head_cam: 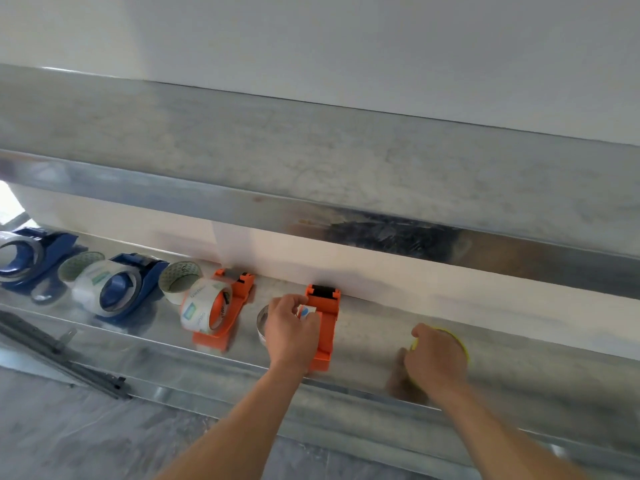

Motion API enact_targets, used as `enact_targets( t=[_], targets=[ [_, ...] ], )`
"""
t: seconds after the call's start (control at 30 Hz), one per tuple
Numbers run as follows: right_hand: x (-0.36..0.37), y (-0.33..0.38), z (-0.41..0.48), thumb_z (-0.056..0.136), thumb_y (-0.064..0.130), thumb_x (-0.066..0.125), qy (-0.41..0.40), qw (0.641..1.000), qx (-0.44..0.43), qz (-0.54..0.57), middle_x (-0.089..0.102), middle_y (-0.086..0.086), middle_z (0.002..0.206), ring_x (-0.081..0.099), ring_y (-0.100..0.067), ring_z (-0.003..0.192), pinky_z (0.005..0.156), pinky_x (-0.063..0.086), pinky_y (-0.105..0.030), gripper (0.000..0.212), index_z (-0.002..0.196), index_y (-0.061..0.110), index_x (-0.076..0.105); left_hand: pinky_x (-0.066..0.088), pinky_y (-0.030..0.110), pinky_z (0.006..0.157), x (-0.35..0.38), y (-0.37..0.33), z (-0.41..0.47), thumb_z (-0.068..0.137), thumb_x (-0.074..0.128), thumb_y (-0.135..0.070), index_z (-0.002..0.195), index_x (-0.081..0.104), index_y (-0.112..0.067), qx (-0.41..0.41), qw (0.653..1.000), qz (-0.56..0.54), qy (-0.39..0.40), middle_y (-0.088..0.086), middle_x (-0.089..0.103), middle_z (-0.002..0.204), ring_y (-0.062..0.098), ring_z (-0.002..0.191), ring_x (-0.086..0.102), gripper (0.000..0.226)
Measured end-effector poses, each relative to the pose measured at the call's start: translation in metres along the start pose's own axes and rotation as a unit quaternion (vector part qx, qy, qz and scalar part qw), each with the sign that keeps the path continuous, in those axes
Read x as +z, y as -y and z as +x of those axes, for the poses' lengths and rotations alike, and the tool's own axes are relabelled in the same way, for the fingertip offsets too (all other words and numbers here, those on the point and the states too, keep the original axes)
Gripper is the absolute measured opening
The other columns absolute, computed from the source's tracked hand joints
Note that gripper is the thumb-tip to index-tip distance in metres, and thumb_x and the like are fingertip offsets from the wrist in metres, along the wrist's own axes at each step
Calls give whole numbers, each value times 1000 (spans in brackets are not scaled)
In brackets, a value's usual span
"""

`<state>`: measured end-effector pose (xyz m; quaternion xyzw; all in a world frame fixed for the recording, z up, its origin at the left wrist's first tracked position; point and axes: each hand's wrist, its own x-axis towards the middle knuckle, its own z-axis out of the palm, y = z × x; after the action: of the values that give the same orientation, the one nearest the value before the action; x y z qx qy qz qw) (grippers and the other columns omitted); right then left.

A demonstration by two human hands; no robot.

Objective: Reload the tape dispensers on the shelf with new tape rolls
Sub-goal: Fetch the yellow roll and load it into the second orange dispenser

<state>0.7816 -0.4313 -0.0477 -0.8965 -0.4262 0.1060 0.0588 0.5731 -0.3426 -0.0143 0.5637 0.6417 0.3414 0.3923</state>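
Orange pair: the right orange dispenser (325, 327) lies on the metal shelf (374, 323), its black roller end toward the white wall (415, 278); the left orange dispenser (239, 306) lies near it and carries a clear labelled roll (204, 308)
Left hand (291, 329): fingers curled round a silvery-rimmed tape roll (262, 320), held against the left side of the right orange dispenser; a white and blue label shows between the fingers; whether the roll sits on the hub I cannot tell
Right hand (434, 358): blurred; fingers curled over a yellow-edged roll (459, 342) that rests on the shelf, well apart to the right of the dispensers
Blue pair: the inner blue dispenser (149, 271) stands left of the orange ones with a clear wrapped roll (88, 287) on it; the outer blue dispenser (52, 247) sits at the far left edge, also loaded with tape
Loose rolls: one spare roll (81, 266) lies between the two blue dispensers; a second spare roll (180, 280) stands tilted between the inner blue dispenser and the left orange dispenser, touching the clear labelled roll
Elsewhere: an upper metal ledge (311, 161) runs above the shelf; a black rail (59, 348) lies along the lower left, in front of the shelf lip
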Motion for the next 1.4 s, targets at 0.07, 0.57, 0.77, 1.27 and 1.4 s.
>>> enact_targets(
  t=[0.07,0.57,0.77,1.27,1.4],
  targets=[
    [0,-5,0,89,29,62,-2,1000,19,-14,71,-5,114,66,-26,109,86,50,-33,32,118,19,64,40,24,78,-1,0,2,83,63,-7,105,64,-19,-2,1000,3,16,-3,58,113,12,95,55,25],
    [5,40,-12,68,34,69,-102,992,-76,26,57,-6,119,55,-31,110,92,49,-43,60,126,22,59,46,20,57,-9,14,24,85,57,-2,101,60,-28,-40,994,-30,92,-10,63,100,11,79,65,30],
    [7,124,-30,62,42,84,94,927,-189,310,57,18,118,59,-5,104,92,47,-23,73,129,41,55,52,27,68,-11,14,33,86,57,-4,98,65,-25,-61,992,-57,97,-10,65,95,9,86,63,26],
    [16,135,-13,57,14,92,127,892,-74,428,72,12,103,70,-5,92,89,59,-34,70,117,31,61,62,43,79,-17,2,52,82,59,12,99,64,-20,-156,948,-247,128,5,67,102,27,93,70,36],
    [18,135,-7,40,37,91,131,871,-39,471,73,3,107,73,-19,96,88,60,-45,85,119,25,63,61,45,83,-20,3,50,82,57,11,102,64,-16,-142,952,-234,135,8,68,104,26,95,70,34]
  ],
)
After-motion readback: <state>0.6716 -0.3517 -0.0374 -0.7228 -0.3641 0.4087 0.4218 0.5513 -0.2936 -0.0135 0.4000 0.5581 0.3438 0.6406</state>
